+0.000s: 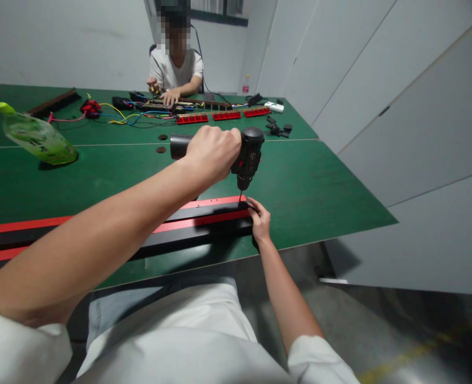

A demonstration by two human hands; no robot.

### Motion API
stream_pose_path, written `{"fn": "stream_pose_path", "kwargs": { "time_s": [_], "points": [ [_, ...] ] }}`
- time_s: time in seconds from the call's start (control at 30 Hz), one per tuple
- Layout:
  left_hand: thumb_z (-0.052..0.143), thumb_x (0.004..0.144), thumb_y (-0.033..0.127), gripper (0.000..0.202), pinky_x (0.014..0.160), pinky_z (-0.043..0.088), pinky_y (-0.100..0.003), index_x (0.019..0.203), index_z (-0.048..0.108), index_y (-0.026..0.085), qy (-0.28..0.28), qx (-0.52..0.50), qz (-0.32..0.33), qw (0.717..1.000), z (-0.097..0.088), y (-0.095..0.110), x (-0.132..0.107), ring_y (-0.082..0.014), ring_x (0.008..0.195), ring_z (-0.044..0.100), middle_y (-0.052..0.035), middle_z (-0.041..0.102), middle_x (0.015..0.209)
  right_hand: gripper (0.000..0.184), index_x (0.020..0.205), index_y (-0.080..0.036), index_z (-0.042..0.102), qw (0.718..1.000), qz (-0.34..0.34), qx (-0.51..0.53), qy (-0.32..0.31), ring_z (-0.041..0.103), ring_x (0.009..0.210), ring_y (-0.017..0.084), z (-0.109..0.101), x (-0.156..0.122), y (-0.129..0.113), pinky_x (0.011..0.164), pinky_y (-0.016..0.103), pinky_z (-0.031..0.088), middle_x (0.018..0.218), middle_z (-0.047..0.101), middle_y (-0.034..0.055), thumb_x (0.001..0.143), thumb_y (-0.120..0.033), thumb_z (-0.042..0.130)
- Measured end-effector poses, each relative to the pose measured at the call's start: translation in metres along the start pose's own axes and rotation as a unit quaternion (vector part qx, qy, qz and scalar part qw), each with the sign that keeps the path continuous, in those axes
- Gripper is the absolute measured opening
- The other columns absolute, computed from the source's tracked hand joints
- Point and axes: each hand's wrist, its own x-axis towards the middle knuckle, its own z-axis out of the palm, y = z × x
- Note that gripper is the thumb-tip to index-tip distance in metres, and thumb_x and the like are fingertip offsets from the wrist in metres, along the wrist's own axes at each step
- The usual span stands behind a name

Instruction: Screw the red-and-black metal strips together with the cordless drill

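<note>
My left hand (pixel 214 152) is wrapped around the handle of a black cordless drill (pixel 249 154), which is held with its chuck downward. The thin bit meets the far red-and-black bar (pixel 215 202) close to its right end. A second red-and-black bar (pixel 204 226) lies alongside, nearer to me, and my left forearm hides part of both. My right hand (pixel 261 220) grips the right end of the bars, its fingertips close beside the bit. Whether a screw sits under the bit is too small to tell.
A green-labelled bottle (pixel 39 136) stands tilted at the left. Across the green table (pixel 300 176), a person (pixel 176 72) handles wired parts near red slotted strips (pixel 226 116). Small black pieces (pixel 278 129) lie at the right. The table's edge runs close in front of me.
</note>
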Motion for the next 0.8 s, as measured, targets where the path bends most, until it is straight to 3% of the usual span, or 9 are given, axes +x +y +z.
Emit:
{"fn": "stream_pose_path", "kwargs": {
  "time_s": [0.17,0.33,0.5,0.7,0.8],
  "points": [
    [0.068,0.091,0.036,0.046,0.101,0.044,-0.045,0.131,0.063,0.012,0.002,0.021,0.001,1.000,0.002,-0.003,-0.004,-0.0415,0.124,0.065,-0.0194,0.072,0.115,0.045,0.113,-0.017,0.079,0.996,0.091,0.002,-0.013,0.074,0.094,0.027,-0.004,0.027,0.009,0.090,0.042,0.060,0.100,0.081,0.0099,0.084,-0.048,0.062],
    [0.070,0.090,0.033,0.046,0.095,0.046,-0.042,0.130,0.065,0.011,0.010,0.049,-0.014,0.999,-0.001,-0.003,-0.013,-0.0387,0.116,0.070,-0.0212,0.074,0.112,0.036,0.106,-0.018,0.079,0.991,0.117,-0.024,-0.061,0.074,0.089,0.024,-0.002,0.046,0.007,0.090,0.042,0.059,0.098,0.081,0.0078,0.080,-0.043,0.070],
    [0.076,0.085,0.033,0.051,0.091,0.048,-0.039,0.130,0.066,0.010,0.008,0.069,-0.022,0.997,0.000,-0.006,-0.022,-0.0373,0.112,0.073,-0.0213,0.077,0.110,0.038,0.112,-0.018,0.077,0.991,0.090,-0.048,-0.090,0.073,0.097,0.025,0.008,0.053,0.001,0.099,0.046,0.056,0.106,0.080,0.0097,0.081,-0.040,0.075],
    [0.073,0.086,0.024,0.046,0.089,0.049,-0.039,0.129,0.067,0.008,0.026,0.068,-0.023,0.997,0.001,0.000,-0.030,-0.0379,0.111,0.074,-0.0227,0.078,0.107,0.034,0.106,-0.015,0.077,0.990,0.065,-0.097,-0.084,0.073,0.099,0.028,0.016,0.052,-0.004,0.100,0.048,0.056,0.107,0.080,0.0131,0.088,-0.042,0.068],
    [0.077,0.083,0.027,0.053,0.090,0.050,-0.039,0.132,0.066,0.010,0.011,0.067,-0.007,0.998,-0.001,0.000,-0.033,-0.0384,0.113,0.074,-0.0231,0.077,0.111,0.035,0.108,-0.014,0.076,0.989,0.034,-0.125,-0.075,0.073,0.097,0.028,0.016,0.049,-0.004,0.098,0.047,0.056,0.105,0.080,0.0140,0.092,-0.041,0.063]
  ]
}}
